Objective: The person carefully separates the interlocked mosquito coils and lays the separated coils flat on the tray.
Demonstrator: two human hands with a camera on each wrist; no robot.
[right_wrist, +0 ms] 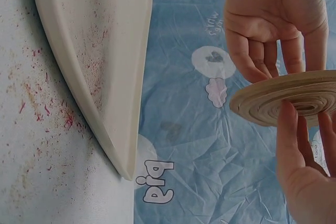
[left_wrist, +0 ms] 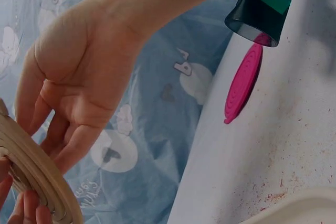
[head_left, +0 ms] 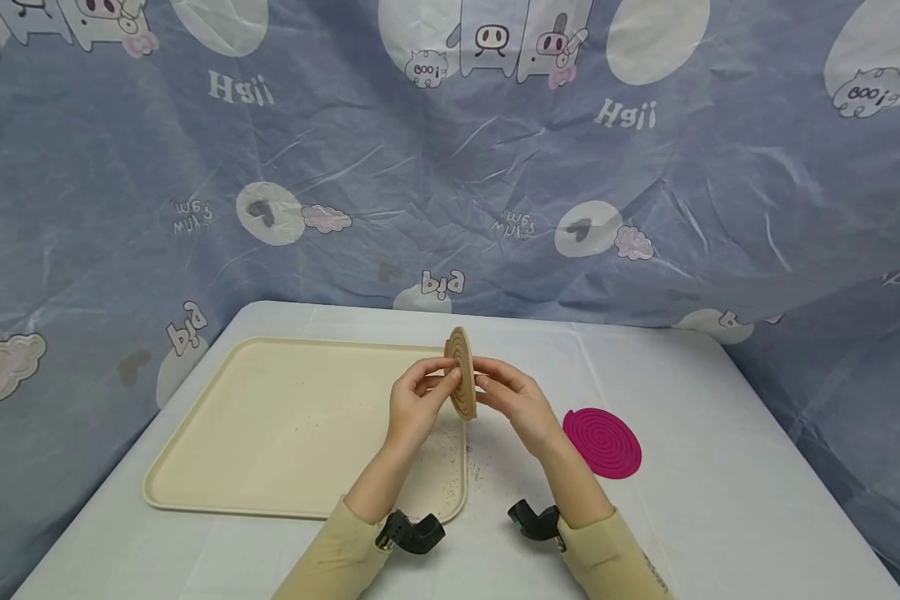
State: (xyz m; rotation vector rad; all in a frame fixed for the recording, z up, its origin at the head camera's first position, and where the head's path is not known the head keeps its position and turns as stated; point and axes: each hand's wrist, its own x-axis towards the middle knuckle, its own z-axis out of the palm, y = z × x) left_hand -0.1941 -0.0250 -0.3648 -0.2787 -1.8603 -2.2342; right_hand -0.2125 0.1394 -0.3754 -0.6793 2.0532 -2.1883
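Note:
Between my two hands a tan spiral-coiled disc (head_left: 462, 372) is held up on edge, above the tray's right end. My left hand (head_left: 417, 398) holds it from the left, thumb and fingertips against that face near the middle of the coil. From the opposite side my right hand (head_left: 520, 408) holds it with fingertips at the other face. In the right wrist view the coil's rings (right_wrist: 262, 113) show above the right fingers. Right of my right forearm, a magenta spiral-coiled disc (head_left: 603, 443) lies flat on the white table.
A large cream tray (head_left: 270, 425) with a raised rim lies on the left of the table (head_left: 720, 500). Reddish and brown crumbs (right_wrist: 68, 119) are scattered by its right corner. A blue printed cloth (head_left: 420, 167) hangs behind. Black camera mounts (head_left: 412, 532) sit at both wrists.

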